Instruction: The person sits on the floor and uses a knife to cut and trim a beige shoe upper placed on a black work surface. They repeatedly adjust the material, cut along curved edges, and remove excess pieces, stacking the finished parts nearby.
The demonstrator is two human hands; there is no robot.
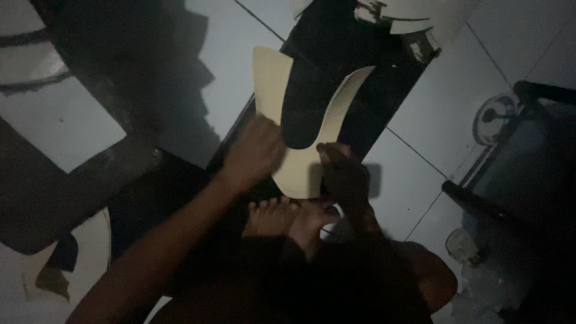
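Cream U-shaped cutout lying at frame centre, its two prongs pointing toward upper frame, resting across black sheet on pale tiled floor. Left hand pressing on cutout's left side, fingers curled, blurred. Right hand pinching cutout's lower right edge, fingers closed on it. Bare foot sitting just below cutout. White board lying at upper left. Dark metal frame standing at right edge. Round pale disc lying near it.
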